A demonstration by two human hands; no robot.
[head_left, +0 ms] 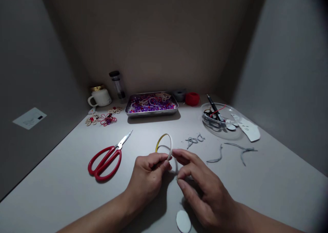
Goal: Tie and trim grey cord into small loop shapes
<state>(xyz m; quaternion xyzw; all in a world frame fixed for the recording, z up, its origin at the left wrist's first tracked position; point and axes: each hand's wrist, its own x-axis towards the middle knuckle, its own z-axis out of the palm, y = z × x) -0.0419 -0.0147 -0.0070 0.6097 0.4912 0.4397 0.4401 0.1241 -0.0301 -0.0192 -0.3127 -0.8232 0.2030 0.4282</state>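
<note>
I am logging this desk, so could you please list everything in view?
ring: 1, white and yellow, in both hands
scissors: 1, red, left of hands
tray: 1, metal, purple beads, back centre
mug: 1, white, back left
thread: 1, red, right of tray
bowl: 1, clear, back right
pen: 1, black, in bowl
cords: several, grey, right
oval: 1, white, near edge
left hand: grip on ring
right hand: touches ring

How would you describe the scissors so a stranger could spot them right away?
Start at the metal tray of purple beads by the back wall and come forward and left across the grey table. The scissors lie flat, left of the left hand; their big red loop handles stand out.
</note>
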